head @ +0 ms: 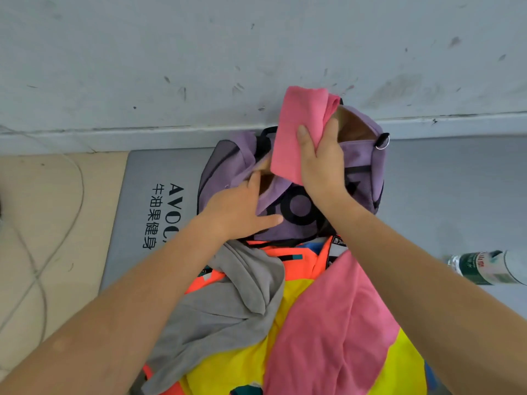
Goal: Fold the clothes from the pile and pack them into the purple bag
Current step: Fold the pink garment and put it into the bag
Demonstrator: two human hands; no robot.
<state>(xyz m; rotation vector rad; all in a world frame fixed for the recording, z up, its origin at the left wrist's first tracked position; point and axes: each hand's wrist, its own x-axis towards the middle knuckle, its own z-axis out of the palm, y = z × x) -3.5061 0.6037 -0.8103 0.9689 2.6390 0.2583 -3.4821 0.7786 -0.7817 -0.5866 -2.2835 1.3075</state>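
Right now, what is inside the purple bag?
The purple fabric bag shows only tan lining through its open top. The right hand holds a folded pink cloth over the opening, hiding anything deeper.

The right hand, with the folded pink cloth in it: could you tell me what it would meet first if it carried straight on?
Probably the purple bag: its open mouth lies just beyond the right hand.
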